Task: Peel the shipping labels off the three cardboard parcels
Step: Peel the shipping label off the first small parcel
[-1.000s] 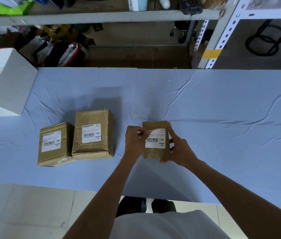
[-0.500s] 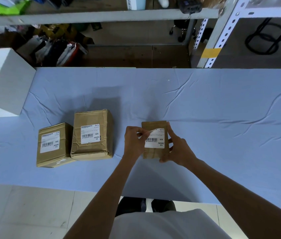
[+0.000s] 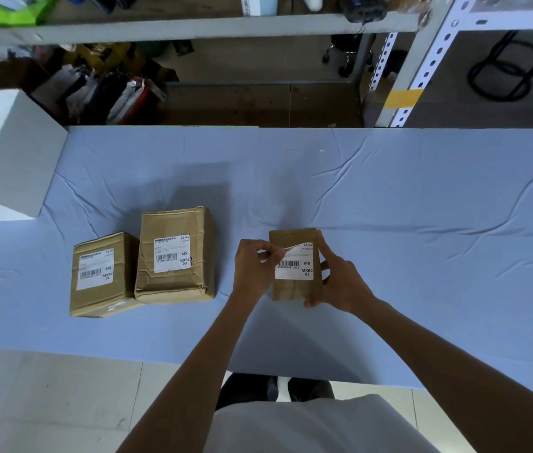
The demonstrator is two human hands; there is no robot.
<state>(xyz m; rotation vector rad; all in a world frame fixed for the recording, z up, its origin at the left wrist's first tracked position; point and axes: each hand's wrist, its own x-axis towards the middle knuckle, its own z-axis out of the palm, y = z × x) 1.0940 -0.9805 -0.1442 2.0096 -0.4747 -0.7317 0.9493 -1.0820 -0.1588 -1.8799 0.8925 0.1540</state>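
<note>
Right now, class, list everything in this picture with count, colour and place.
Brown cardboard parcels: three, brown; left parcel and middle parcel on the cloth, right parcel between the hands.
White paper shipping labels: three, white; left label, middle label, right label, one per parcel; right one's corner lifted.
Wrinkled blue tablecloth: one, blue, covering table.
White box: one, white, far left.
Grey metal shelving: one, grey, behind table.
Black shoes: two, black, floor below.
Left hand: one, fingers pinch right label's corner.
Right hand: one, grips right parcel.
</note>
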